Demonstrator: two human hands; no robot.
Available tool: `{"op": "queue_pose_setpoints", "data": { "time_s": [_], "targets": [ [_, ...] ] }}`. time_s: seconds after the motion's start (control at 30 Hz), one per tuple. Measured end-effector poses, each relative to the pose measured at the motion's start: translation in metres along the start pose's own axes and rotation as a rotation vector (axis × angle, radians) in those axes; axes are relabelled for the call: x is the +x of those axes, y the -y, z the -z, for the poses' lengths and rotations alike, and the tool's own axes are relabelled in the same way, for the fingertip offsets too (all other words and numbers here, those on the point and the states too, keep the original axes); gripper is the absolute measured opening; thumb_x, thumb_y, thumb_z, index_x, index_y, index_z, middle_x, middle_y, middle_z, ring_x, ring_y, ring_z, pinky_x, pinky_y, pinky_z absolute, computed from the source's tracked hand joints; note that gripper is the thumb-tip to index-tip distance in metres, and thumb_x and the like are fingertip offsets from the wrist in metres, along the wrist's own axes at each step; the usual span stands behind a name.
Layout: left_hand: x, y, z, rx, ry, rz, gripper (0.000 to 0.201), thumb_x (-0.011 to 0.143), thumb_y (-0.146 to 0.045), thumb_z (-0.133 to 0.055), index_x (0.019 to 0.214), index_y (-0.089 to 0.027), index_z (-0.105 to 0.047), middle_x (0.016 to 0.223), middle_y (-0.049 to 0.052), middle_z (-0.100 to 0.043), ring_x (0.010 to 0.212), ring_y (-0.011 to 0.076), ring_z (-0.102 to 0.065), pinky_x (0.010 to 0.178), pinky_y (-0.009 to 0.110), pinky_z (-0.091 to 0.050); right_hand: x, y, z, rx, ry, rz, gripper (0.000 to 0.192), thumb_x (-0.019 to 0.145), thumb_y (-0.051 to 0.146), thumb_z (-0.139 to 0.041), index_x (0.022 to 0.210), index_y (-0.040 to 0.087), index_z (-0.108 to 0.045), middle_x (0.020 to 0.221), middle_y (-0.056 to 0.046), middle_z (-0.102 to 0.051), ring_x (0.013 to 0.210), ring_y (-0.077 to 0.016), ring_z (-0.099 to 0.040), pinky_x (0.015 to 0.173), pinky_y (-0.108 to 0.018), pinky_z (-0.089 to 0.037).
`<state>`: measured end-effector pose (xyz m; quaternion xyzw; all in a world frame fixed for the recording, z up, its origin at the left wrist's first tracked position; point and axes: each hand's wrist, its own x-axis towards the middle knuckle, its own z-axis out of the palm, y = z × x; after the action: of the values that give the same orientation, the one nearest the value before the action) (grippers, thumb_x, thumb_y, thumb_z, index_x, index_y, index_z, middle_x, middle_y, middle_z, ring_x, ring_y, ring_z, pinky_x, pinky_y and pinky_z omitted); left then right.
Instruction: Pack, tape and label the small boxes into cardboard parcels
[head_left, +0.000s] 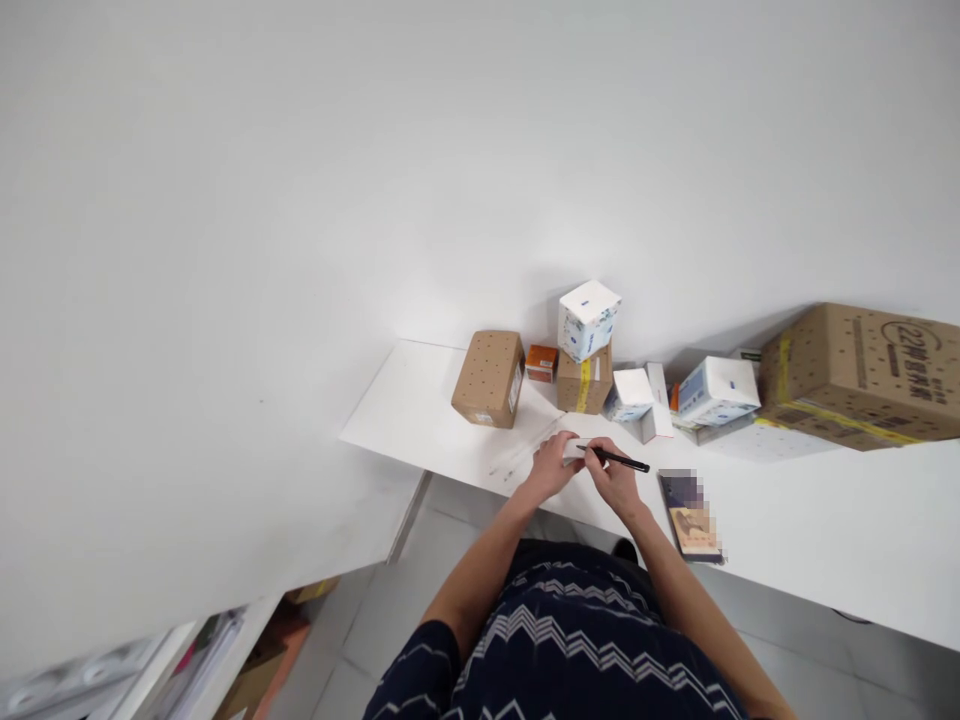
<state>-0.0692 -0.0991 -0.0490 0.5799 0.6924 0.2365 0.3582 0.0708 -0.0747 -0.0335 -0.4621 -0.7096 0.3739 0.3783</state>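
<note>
Gripping a slim black pen point(616, 459), right hand point(616, 480) meets left hand point(551, 465), which pins a small white box point(576, 449) on the white table point(825, 520).

A black pen point(616, 459) lies in the right hand point(616, 482). At twelve o'clock from it stands a white box with a blue print point(588, 319) on a brown carton with yellow tape point(584, 383); at ten o'clock a brown dotted carton point(489, 378), beside a small orange box point(541, 362). The table point(825, 520) is white. The shirt point(562, 640) is navy with white zigzags.
</note>
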Motion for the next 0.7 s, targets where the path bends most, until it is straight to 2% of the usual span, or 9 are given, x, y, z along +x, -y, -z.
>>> {"op": "queue_pose_setpoints", "data": {
  "time_s": [0.27, 0.5, 0.63, 0.7],
  "targets": [
    [0.0010, 0.0006, 0.0015, 0.010, 0.010, -0.002, 0.044, 0.077, -0.033, -0.061, 0.118, -0.028, -0.049, 0.118, 0.003, -0.058, 0.110, 0.0245, -0.052, 0.095, 0.040, -0.039, 0.0035, 0.0012, -0.0007, -0.054, -0.019, 0.030, 0.012, 0.083, 0.026, -0.045, 0.077, 0.021, -0.055, 0.071, -0.002, -0.059, 0.063, -0.0150, -0.052, 0.062, -0.028, -0.044],
    [0.0014, -0.0013, 0.0039, 0.039, 0.034, 0.019, 0.044, 0.078, -0.035, -0.060, 0.119, -0.028, -0.048, 0.120, 0.002, -0.056, 0.111, 0.0243, -0.051, 0.095, 0.040, -0.039, 0.0060, 0.0010, -0.0012, -0.049, -0.011, 0.061, 0.010, 0.081, 0.023, -0.047, 0.076, 0.020, -0.055, 0.071, -0.002, -0.059, 0.062, -0.0147, -0.052, 0.061, -0.027, -0.043],
    [0.0009, -0.0009, 0.0023, 0.031, 0.028, 0.016, 0.043, 0.078, -0.035, -0.060, 0.118, -0.028, -0.048, 0.120, 0.002, -0.057, 0.111, 0.0240, -0.051, 0.096, 0.040, -0.038, 0.0052, 0.0017, 0.0005, 0.020, 0.009, 0.030, 0.009, 0.080, 0.024, -0.049, 0.076, 0.020, -0.056, 0.070, -0.001, -0.057, 0.061, -0.0140, -0.050, 0.061, -0.027, -0.042],
    [-0.0006, -0.0010, 0.0021, 0.026, 0.021, 0.017, 0.043, 0.078, -0.036, -0.060, 0.118, -0.028, -0.048, 0.119, 0.002, -0.057, 0.111, 0.0240, -0.051, 0.096, 0.040, -0.039, 0.0043, 0.0013, 0.0020, 0.126, -0.027, -0.029, 0.009, 0.079, 0.025, -0.052, 0.074, 0.020, -0.056, 0.067, 0.001, -0.056, 0.061, -0.0133, -0.050, 0.060, -0.027, -0.041]
  ]
}}
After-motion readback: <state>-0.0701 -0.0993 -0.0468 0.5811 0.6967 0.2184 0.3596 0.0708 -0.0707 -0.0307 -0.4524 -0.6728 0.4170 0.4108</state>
